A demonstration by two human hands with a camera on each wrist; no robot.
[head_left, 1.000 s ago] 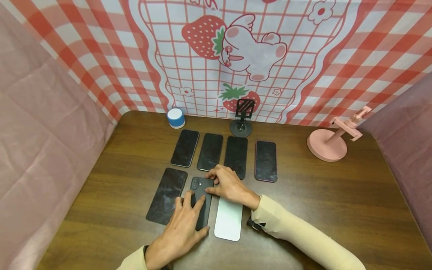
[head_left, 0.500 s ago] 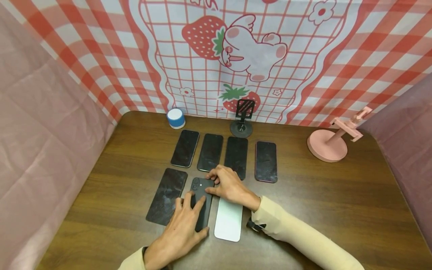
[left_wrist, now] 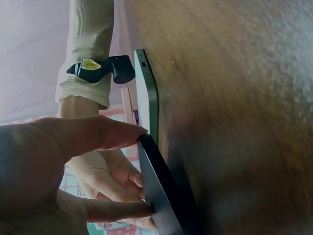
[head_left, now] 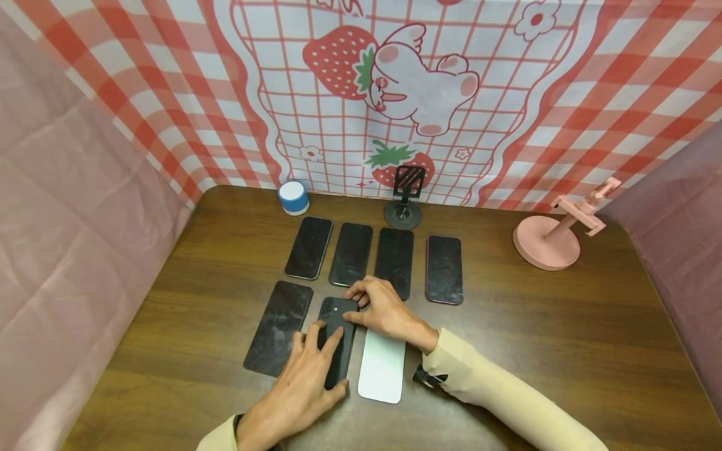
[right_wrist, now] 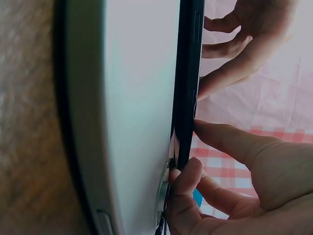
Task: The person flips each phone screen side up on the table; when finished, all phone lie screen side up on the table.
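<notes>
A black phone [head_left: 340,351] with its camera side up is between my two hands. My left hand [head_left: 297,388] holds its lower part, fingers across the back and thumb at the lower right corner. In the left wrist view that end of the phone [left_wrist: 164,188] stands slightly above the wood. My right hand [head_left: 385,310] pinches the upper right corner, its thumb on the back and its fingers curled at the top edge. What lies beneath those fingertips is hidden. Under my right wrist is a pale mint phone [head_left: 382,369], partly covered.
A large dark phone [head_left: 279,329] lies left of my hands. Beyond are several dark phones in a row, including a pink-edged one [head_left: 444,269]. Behind stand a blue and white cylinder [head_left: 294,198], a black stand [head_left: 403,210] and a pink stand [head_left: 547,243].
My left hand and the lower end of the black phone have shifted very slightly toward me. My right hand keeps its hold at the corner, and the other phones have not moved.
</notes>
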